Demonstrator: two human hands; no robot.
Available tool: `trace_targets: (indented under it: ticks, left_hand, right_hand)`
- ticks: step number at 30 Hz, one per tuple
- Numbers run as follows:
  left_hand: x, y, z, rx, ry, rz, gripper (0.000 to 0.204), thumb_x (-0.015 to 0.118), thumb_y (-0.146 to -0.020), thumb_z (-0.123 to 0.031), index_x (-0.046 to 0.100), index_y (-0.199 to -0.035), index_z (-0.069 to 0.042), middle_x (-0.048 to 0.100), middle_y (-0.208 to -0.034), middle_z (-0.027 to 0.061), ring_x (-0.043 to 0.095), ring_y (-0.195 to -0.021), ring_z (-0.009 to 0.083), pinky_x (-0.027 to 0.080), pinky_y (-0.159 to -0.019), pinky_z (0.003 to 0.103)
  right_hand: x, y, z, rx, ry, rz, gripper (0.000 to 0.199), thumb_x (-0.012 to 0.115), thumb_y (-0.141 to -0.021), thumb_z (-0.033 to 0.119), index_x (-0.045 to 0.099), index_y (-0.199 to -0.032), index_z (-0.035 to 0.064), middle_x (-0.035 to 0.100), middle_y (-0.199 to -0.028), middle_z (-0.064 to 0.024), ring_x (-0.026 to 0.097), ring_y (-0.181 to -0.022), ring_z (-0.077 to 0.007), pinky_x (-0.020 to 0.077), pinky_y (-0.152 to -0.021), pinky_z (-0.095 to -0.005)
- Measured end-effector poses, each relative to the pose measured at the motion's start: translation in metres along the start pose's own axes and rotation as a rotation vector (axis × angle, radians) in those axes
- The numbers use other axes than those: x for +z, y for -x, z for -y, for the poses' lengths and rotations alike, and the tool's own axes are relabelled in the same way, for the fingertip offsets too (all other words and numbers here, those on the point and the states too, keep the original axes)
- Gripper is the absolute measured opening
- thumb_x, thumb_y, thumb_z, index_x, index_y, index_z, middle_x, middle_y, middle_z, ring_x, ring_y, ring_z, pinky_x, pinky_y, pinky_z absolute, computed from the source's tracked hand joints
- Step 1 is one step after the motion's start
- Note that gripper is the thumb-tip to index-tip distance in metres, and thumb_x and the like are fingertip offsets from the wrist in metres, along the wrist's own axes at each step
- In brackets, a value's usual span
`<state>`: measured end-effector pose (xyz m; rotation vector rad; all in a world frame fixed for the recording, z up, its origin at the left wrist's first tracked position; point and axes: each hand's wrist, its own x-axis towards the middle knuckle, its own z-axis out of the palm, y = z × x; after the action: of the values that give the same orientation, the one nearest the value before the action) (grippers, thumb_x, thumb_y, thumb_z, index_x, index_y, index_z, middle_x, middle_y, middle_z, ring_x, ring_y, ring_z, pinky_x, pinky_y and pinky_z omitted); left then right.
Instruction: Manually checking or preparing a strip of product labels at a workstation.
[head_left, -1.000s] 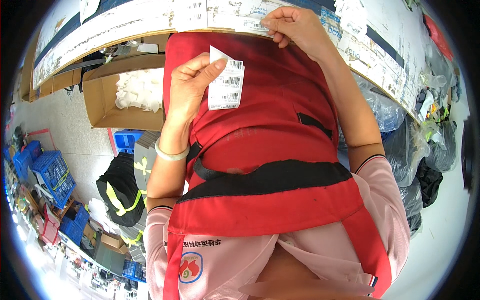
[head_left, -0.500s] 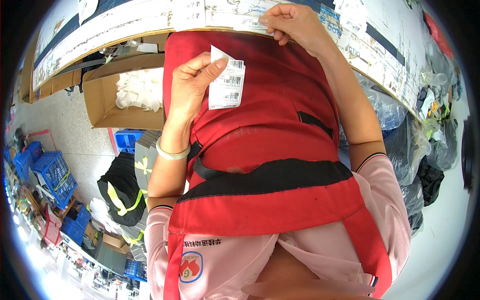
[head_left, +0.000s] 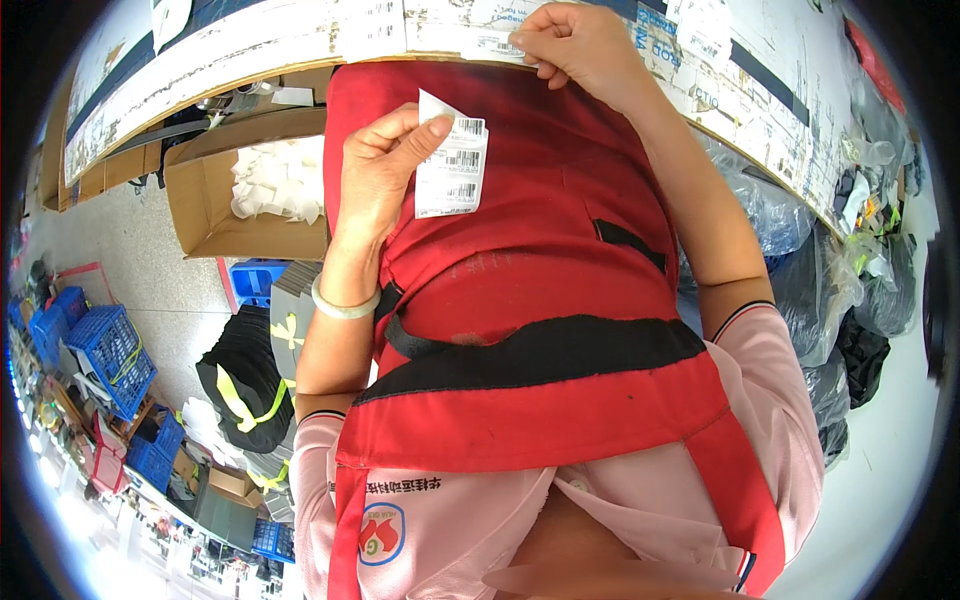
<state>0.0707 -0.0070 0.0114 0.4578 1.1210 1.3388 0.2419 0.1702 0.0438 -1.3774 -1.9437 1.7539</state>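
My left hand (head_left: 385, 160) is closed on a strip of white barcode labels (head_left: 450, 180), thumb on top, its upper corner peeled to a point. The strip hangs in front of my red apron (head_left: 540, 260). At the table's near edge, my right hand (head_left: 580, 50) has thumb and forefinger pressed together. Its fingertips meet the right end of a small white barcode label (head_left: 490, 45) on the worn white tabletop (head_left: 250, 60). Whether the fingers grip that label or something else is hidden.
An open cardboard box (head_left: 215, 215) with crumpled white paper scraps (head_left: 275, 180) stands below the table at left. Blue crates (head_left: 115, 350) and a stack of black pieces (head_left: 245, 375) tied with yellow-green strips sit farther down. Plastic bags (head_left: 800, 290) line the right side.
The view has shifted very slightly. Both hands keep their poses, the label strip in the left and the right fingertips at the label on the table edge.
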Motion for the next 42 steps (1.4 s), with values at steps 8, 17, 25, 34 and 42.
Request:
trace_targets:
  ticks: [8, 17, 25, 34, 42]
  left_hand:
    - [0.004, -0.001, 0.0, -0.02, -0.026, -0.007, 0.012, 0.065, -0.088, -0.006, 0.069, -0.096, 0.002, 0.067, -0.086, 0.0026, 0.059, -0.076, 0.0065, 0.046, -0.069, 0.02]
    - [0.001, 0.005, -0.004, -0.013, -0.098, -0.09, 0.012, 0.062, -0.088, -0.003, 0.068, -0.096, 0.003, 0.067, -0.087, 0.0032, 0.06, -0.076, 0.008, 0.048, -0.071, 0.022]
    - [0.011, -0.002, -0.014, 0.034, -0.072, 0.002, 0.01, 0.063, -0.088, -0.005, 0.069, -0.095, 0.001, 0.067, -0.087, 0.0013, 0.06, -0.077, 0.0069, 0.047, -0.071, 0.022]
    - [0.028, 0.0, -0.022, 0.165, -0.192, 0.066, 0.008, 0.063, -0.088, -0.001, 0.068, -0.093, 0.003, 0.063, -0.084, 0.0002, 0.057, -0.075, 0.0045, 0.044, -0.068, 0.019]
    - [0.029, 0.002, -0.021, 0.256, -0.243, 0.033, 0.009, 0.065, -0.086, 0.001, 0.069, -0.093, 0.003, 0.063, -0.085, 0.0004, 0.054, -0.069, 0.0031, 0.043, -0.061, 0.018]
  right_hand:
    - [-0.001, 0.005, 0.011, 0.034, 0.083, 0.036, 0.019, 0.065, -0.084, 0.01, 0.062, -0.097, -0.0027, 0.062, -0.076, -0.0093, 0.061, -0.066, -0.0165, 0.0516, -0.059, -0.0288]
    - [-0.092, 0.031, -0.049, -0.189, -0.126, -0.426, 0.017, 0.067, -0.087, 0.02, 0.067, -0.087, 0.0029, 0.063, -0.071, -0.0028, 0.057, -0.06, -0.0064, 0.0477, -0.052, -0.0192]
    - [-0.169, 0.025, -0.104, -0.025, 0.292, -0.692, 0.026, 0.076, -0.079, 0.023, 0.062, -0.085, 0.0026, 0.058, -0.061, 0.0013, 0.052, -0.054, -0.0048, 0.0429, -0.05, -0.0197]
    - [-0.063, 0.048, -0.048, -0.368, -0.048, -0.516, 0.02, 0.067, -0.086, 0.021, 0.066, -0.096, 0.0034, 0.066, -0.074, -0.0023, 0.06, -0.064, -0.0087, 0.0492, -0.062, -0.0229]
    - [0.031, 0.069, 0.001, -0.244, -0.136, 0.039, 0.012, 0.067, -0.087, 0.013, 0.068, -0.091, 0.0016, 0.065, -0.082, 0.0009, 0.054, -0.068, -0.0036, 0.0452, -0.059, -0.0199]
